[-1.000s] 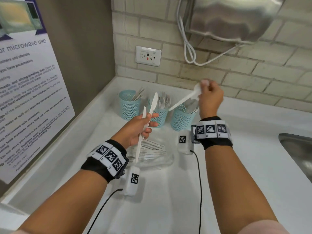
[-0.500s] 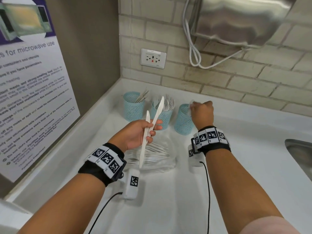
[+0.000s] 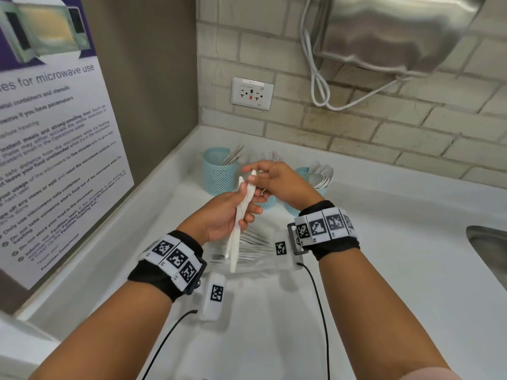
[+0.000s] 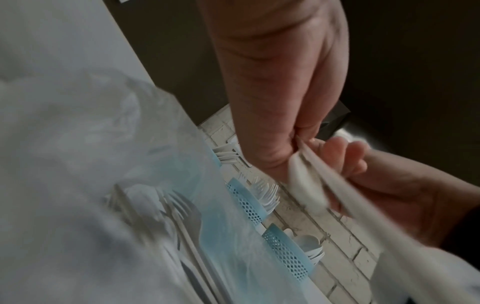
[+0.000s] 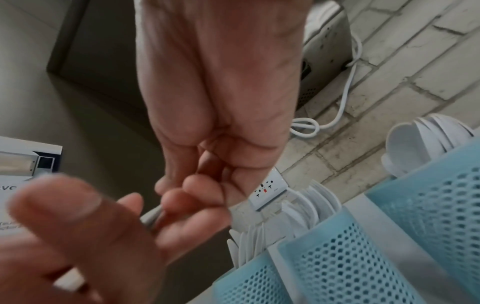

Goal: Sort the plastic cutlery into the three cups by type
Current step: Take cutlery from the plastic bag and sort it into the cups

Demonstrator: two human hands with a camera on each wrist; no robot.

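**Knives change hands above the cups**

Two white plastic knives (image 3: 241, 212) stand nearly upright at the centre of the head view, their lower ends hanging over a clear plastic bag of unsorted white cutlery (image 3: 247, 248) on the counter. The left hand (image 3: 225, 215) grips them around the middle, fingers curled about the shafts. The right hand (image 3: 277, 179) comes in from 2 o'clock and pinches the upper tips between thumb and fingers.

Judging by this, the step in hand is a handover: the right hand is taking one or both knives for delivery. The next move calls for the left hand to loosen, then a carry to the light-blue mesh cup at 11 o'clock (image 3: 219, 171), which appears to hold slim knife-like pieces. The middle mesh cup (image 3: 267, 204), mostly hidden behind the hands, holds forks; the one at 2 o'clock (image 3: 315, 182) holds spoons.

All three stand in a row on a white counter (image 3: 384, 270) that runs into a corner. Behind is pale brick tile with a white wall socket (image 3: 251, 93) at 12 o'clock, a steel wall-mounted appliance (image 3: 397, 31) with a looped white cord at 1 o'clock, a microwave-use poster (image 3: 49, 149) at 9 o'clock, and a steel sink edge (image 3: 491, 248) at 3 o'clock.
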